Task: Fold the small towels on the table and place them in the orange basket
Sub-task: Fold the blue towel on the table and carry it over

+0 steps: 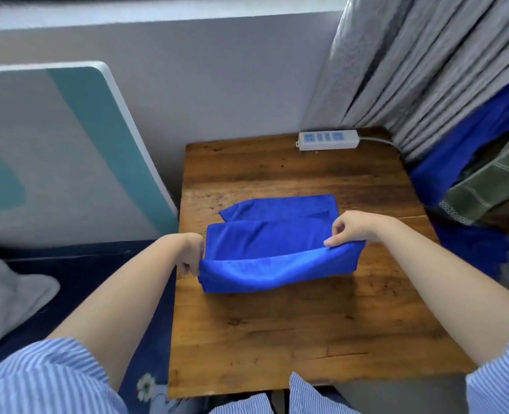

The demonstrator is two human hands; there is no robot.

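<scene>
Pinching blue towel (265, 252), unlabelled.

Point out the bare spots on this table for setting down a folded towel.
Bare wood lies between the blue towel and the table's near edge, and between the towel and the power strip. The middle is crowded: left hand and right hand grip the towel.

Soft even daylight, faint shadows, wide-angle bending at edges, slight overall blur
</scene>
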